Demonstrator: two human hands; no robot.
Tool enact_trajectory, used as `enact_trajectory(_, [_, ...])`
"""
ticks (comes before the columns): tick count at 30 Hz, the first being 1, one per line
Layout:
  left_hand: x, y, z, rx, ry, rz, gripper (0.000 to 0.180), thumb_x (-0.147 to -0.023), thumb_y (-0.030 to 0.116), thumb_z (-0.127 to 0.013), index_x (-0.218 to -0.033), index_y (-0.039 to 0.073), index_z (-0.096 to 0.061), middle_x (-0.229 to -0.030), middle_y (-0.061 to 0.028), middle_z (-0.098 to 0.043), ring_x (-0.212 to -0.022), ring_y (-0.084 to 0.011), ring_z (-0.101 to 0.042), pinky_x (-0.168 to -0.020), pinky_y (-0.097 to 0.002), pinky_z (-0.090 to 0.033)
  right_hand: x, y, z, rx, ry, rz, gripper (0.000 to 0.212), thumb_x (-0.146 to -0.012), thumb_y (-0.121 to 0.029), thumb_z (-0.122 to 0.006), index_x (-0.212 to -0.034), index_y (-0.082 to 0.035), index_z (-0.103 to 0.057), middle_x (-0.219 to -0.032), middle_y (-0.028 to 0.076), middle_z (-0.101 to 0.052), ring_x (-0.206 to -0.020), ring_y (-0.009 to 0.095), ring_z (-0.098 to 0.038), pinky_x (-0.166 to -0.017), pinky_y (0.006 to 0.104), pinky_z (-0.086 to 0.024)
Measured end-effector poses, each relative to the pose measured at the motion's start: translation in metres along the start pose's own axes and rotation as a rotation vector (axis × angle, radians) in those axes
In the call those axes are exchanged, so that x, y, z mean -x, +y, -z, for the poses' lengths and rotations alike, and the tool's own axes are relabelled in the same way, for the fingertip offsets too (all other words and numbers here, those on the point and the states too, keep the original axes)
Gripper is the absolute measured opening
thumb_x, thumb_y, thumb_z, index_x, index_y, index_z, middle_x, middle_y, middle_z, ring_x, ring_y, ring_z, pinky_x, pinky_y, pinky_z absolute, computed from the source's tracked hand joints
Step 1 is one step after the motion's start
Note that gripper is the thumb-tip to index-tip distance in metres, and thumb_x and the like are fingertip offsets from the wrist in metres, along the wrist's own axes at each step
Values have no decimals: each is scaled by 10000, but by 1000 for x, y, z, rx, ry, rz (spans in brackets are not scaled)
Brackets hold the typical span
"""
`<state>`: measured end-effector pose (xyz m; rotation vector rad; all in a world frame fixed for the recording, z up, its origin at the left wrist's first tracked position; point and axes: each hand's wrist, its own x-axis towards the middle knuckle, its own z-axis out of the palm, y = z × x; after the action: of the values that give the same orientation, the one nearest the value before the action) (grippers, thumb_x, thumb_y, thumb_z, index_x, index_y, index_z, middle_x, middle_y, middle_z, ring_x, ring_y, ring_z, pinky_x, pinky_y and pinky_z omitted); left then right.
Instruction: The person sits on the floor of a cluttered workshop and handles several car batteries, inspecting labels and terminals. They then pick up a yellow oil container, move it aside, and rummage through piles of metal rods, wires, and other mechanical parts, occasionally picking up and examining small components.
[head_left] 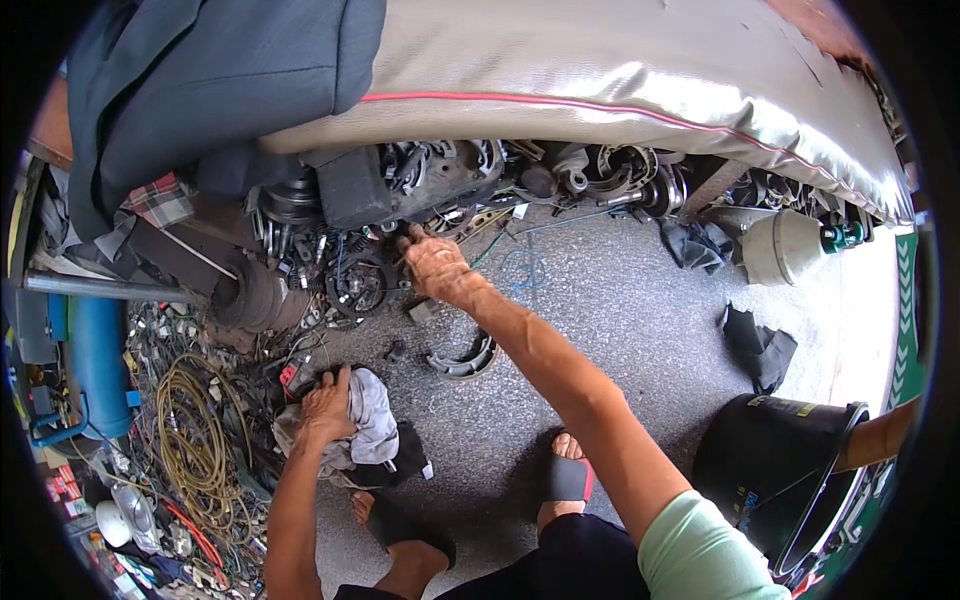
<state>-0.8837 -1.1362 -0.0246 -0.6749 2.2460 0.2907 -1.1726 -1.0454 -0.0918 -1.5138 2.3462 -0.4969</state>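
My left hand (pixel 328 408) lies on a bundled grey cloth (pixel 372 415), its fingers stretched over the folds. Dark fabric shows beneath the cloth. My right hand (pixel 437 266) reaches forward to the heap of metal parts, fingers bent down at its near edge; whatever is between them is hidden. Just left of it sits a round black part with a ring-shaped rim (pixel 358 285). A small greyish block (pixel 425 311) lies below the right hand. Closer to me, a curved brake shoe (pixel 462 358) rests on the ground.
A padded beige seat (pixel 560 60) with red piping overhangs the parts. Coiled tan hose (pixel 190 425) and tangled wires lie left, beside a blue cylinder (pixel 98 365). To the right are a black bucket (pixel 765 465), black cloth scraps (pixel 758 348) and a whitish rounded container (pixel 785 248).
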Motion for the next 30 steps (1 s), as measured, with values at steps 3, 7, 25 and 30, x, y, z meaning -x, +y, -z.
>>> enact_trajectory(3, [10, -15, -1, 22, 28, 11, 970, -562, 94, -787, -1405, 115, -307, -1261, -246, -481, -1107, -454, -578, -913, -496, -493, 17, -15, 17, -85, -189, 46, 429, -809, -285, -733, -1147, -52, -611, -1090, 173, -635, -987, 337, -632, -904, 392, -514])
enact_trajectory(7, [-1, -15, -6, -37, 82, -68, 1037, -568, 90, -791, -1453, 126, -252, -1252, -255, -501, -1091, -453, -591, -910, -475, -503, 72, 19, -13, -169, 176, 200, 294, -807, -290, -713, -925, -38, -621, -890, 156, -629, -864, 331, -614, -771, 411, -526])
enact_trajectory(25, [-10, -9, -9, 0, 37, -111, 1120, -504, 153, -871, -1425, 87, -238, -1268, -279, -492, -1139, -483, -544, -971, -488, -478, 182, 36, -52, 362, 14, 292, 176, -789, -188, -577, -906, -98, -674, -961, 59, -688, -944, 254, -624, -924, 525, -416])
enact_trajectory(30, [-5, -20, -8, -5, 48, -79, 1100, -496, 149, -863, -1405, 85, -248, -1257, -272, -496, -1147, -479, -537, -978, -488, -473, 205, 44, -27, 694, 310, -121, 140, -820, -146, -582, -930, -88, -646, -831, 81, -612, -811, 267, -619, -729, 390, -508])
